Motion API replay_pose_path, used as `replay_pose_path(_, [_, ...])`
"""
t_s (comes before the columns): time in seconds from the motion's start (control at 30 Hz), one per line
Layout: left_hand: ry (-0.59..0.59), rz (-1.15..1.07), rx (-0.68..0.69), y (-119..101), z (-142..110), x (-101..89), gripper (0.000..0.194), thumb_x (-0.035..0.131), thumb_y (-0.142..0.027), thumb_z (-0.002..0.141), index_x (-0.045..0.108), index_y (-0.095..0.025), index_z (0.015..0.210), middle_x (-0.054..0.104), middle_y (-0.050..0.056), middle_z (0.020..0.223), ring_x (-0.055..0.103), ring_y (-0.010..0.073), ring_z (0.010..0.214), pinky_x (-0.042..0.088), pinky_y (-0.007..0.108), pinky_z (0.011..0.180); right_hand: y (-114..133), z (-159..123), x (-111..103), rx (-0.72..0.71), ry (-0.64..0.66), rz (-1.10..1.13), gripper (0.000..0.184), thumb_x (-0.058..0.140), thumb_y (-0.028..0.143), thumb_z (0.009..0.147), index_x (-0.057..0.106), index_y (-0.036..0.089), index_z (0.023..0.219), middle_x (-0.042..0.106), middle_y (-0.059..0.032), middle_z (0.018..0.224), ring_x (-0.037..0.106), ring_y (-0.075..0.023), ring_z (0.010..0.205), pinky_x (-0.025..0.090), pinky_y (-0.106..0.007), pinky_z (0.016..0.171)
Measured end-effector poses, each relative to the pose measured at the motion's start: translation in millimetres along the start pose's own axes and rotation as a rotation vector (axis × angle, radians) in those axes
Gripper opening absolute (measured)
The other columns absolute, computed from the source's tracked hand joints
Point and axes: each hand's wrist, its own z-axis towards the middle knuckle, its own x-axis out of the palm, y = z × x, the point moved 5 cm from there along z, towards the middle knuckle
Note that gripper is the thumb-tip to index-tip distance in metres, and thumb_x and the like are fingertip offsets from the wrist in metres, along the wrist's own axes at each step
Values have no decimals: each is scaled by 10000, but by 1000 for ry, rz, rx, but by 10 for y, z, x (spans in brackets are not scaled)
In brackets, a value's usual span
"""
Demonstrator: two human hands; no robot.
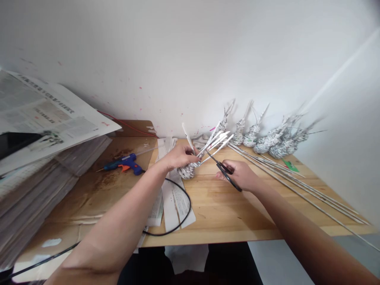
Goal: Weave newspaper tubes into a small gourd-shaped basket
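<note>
My left hand grips a small woven newspaper piece by its neck, just above the wooden table. Loose rolled-paper ends fan out from it up and to the right, and one stands upright. My right hand has its fingers in the handles of black scissors. The scissor blades point up-left and reach the rolled-paper ends beside my left fingers; whether they are closed on a strand I cannot tell. My left palm hides part of the woven piece.
Several finished-looking woven pieces line the wall. Long paper rods lie along the right, over the table edge. A blue glue gun rests on stained cardboard, its black cable looping across paper strips. Stacked newspapers rise at left.
</note>
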Motion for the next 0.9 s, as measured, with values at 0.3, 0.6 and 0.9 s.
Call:
replay_pose_path(0.3, [-100, -27, -12, 10, 5, -50, 295, 742, -377, 630, 729, -138, 803, 602, -12, 639, 495, 122, 611, 339, 254, 588, -263, -100, -10, 40, -48, -79, 573, 653, 739, 785, 476, 221, 613, 418, 42, 597, 386, -132, 600, 278, -273, 565])
replay_pose_path(0.6, [-150, -182, 67, -25, -3, -83, 295, 803, -368, 616, 720, -139, 783, 643, 1, 663, 538, 134, 621, 391, 266, 604, -366, -13, -242, 77, -65, -482, 444, 713, 640, 765, 569, 239, 639, 595, -8, 595, 484, -172, 553, 263, -303, 547])
replay_pose_path(0.9, [-118, -134, 160, -40, 25, -43, 398, 893, -432, 584, 712, -140, 785, 713, 33, 774, 599, 148, 697, 461, 269, 671, 215, 238, -103, -51, -83, 267, 342, 692, 485, 869, 745, 223, 1084, 747, -37, 841, 644, -164, 680, 468, -291, 618])
